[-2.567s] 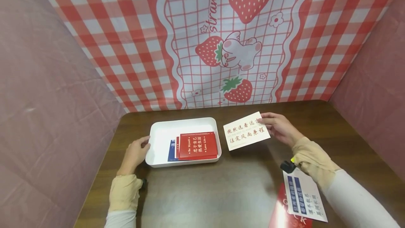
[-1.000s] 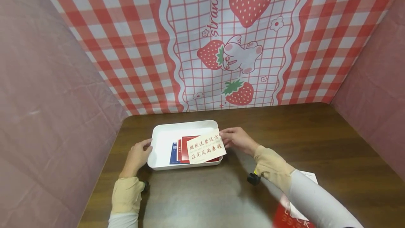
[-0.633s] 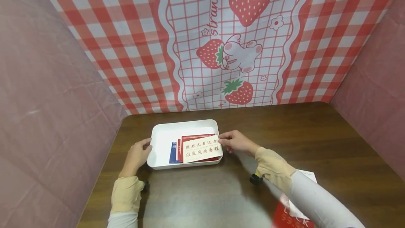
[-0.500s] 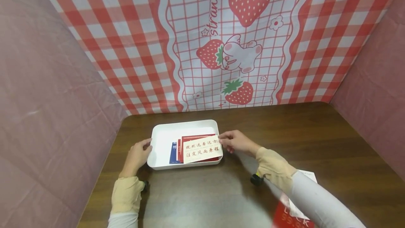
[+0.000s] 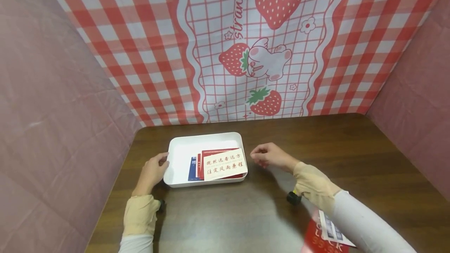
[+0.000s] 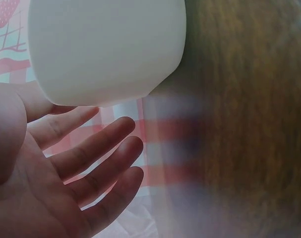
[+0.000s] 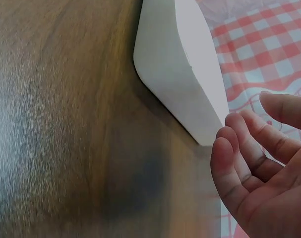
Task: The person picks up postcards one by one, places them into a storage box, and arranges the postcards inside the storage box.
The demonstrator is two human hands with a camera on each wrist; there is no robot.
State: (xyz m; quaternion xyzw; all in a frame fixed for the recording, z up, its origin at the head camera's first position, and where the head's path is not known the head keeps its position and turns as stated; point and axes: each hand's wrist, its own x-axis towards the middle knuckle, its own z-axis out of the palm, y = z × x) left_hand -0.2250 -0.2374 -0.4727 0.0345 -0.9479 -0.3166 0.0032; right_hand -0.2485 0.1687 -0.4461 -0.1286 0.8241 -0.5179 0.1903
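A white tray point(image 5: 186, 184) stands on the table. In it a cream card point(image 5: 225, 165) with red writing lies slightly askew on a red card point(image 5: 219, 152), with a blue card point(image 5: 192, 169) under the left side of the pile. My left hand point(image 5: 152, 170) is at the tray's left end, fingertips at the rim; the left wrist view shows its fingers spread and relaxed beside the tray wall point(image 6: 110, 49). Just off the tray's right end, my right hand point(image 5: 274, 156) holds nothing, its fingers loosely bent. The right wrist view shows the bare fingers near the tray's corner.
At the lower right, partly under my right forearm, a white card point(image 5: 330, 229) with blue print overlaps a red card point(image 5: 316, 241) with light lettering. A red checked strawberry cloth point(image 5: 158, 50) hangs behind the table point(image 5: 218, 214), and pink cloth hangs at both sides.
The right hand brought the cream card from the right into the tray, laid it on the pile, let go and drew back a little to the right. The left hand stayed at the tray.
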